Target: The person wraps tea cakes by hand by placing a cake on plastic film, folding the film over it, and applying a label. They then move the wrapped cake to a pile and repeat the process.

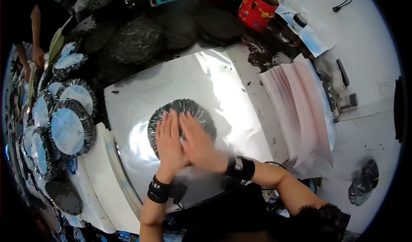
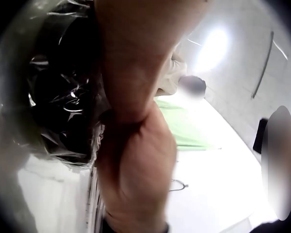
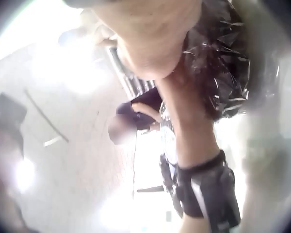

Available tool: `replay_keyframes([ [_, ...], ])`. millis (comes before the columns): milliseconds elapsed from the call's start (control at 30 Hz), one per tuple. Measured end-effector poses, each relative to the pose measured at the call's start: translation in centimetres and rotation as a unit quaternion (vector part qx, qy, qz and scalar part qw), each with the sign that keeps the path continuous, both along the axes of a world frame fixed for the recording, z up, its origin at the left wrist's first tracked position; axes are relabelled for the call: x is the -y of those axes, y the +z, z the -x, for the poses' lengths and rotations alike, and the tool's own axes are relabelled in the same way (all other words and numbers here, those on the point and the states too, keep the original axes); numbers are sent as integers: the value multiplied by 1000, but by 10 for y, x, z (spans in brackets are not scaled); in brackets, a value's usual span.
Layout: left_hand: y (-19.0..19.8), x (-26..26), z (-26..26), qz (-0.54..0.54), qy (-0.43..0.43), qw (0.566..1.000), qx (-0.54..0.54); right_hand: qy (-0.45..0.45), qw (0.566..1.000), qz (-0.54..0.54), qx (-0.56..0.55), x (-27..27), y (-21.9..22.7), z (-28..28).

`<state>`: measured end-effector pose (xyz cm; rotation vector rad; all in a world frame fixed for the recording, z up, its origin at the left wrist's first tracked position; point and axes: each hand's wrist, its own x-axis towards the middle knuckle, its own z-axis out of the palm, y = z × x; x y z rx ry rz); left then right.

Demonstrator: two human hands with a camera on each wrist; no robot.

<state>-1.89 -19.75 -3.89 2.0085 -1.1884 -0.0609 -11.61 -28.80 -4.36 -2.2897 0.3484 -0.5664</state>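
A: Where both hands met over it, how did the round black disc in clear, crinkled plastic film lie?

B: Flat, on the shiny silver sheet that covered part of the pale, smooth worktop.

A: State of the hands?

B: The left hand and the right hand rested on top of the disc, fingers extended, heels together. Neither was clenched, and neither gripped the rim.

A: Handling?

B: In my judgement, moderately heavy and fairly stiff when left flat, though the core looked compacted and might have crumbled at the edge. The film appeared slippery and thin enough to tear or slide in its folds.

A: Recommended hold?

B: Opposite sides of the rim, fingers spread underneath, thumbs above, kept level. A pinch of loose film alone would have been unsound. The underside was hidden and went uninspected.
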Motion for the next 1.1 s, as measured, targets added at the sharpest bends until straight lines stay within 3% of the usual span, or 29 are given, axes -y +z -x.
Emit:
replay_keyframes([
  [67, 2, 0, -6, -110, -37, 989, 95, 36, 994, 97, -32, 8, 14, 19],
  [133, 3, 0, -8, -100, -42, 990, 86, 128, 971, 163, -120, 37, 10, 29],
  [167, 9, 1, -9, -88, -45, 994, 54, 121, 972, 12, -203, 53, 37, 5],
  [200, 13, 0, -4, -77, -51, 995, 22, 105, 972, 1, -211, 52, 32, -4],
  [267, 10, 4, 5, -93, -32, 993, 65, 77, 974, -2, -212, 54, 19, -19],
  [333, -2, 5, 8, -146, -25, 981, 123, 100, 959, -265, -27, 74, 3, 27],
  [367, 0, 5, 10, -147, -22, 984, 98, 43, 969, -235, -66, 106, 38, 64],
  [400, -2, 4, 11, -167, -16, 979, 117, -110, 994, 21, -16, 150, 48, 103],
  [467, -6, 6, 13, -187, -7, 970, 153, -369, 913, 165, -47, 255, 101, 206],
  [500, -9, 6, 12, -186, -2, 971, 148, -488, 819, 284, -104, 311, 100, 281],
  [533, -9, 6, 12, -181, -3, 971, 155, -586, 742, 254, -202, 361, 86, 366],
  [633, -22, 7, 5, -154, -12, 969, 193, -300, 823, 440, -197, 346, -94, 526],
  [667, -21, 5, 7, -141, -14, 973, 185, -250, 590, 601, -477, 268, -127, 494],
  [700, -20, 1, 8, -153, -25, 969, 193, -342, 722, 441, -409, 202, -105, 431],
  [733, -18, 1, 8, -163, -34, 964, 206, -417, 827, 281, -252, 172, -67, 394],
  [767, -17, 4, 6, -170, -39, 960, 220, -447, 837, 257, -183, 166, -39, 387],
  [833, -18, 5, 5, -170, -39, 960, 220, -525, 788, 265, -182, 206, 18, 424],
  [900, -16, 5, 8, -175, -32, 960, 217, -504, 783, 232, -282, 255, 33, 504],
  [933, -14, 7, 8, -176, -35, 959, 218, -463, 805, 214, -303, 264, 28, 529],
  [1033, -16, 6, 8, -173, -34, 961, 215, -368, 859, 144, -327, 302, 46, 559],
  [1100, -16, 6, 8, -175, -35, 960, 215, -348, 863, 94, -354, 311, 52, 571],
])
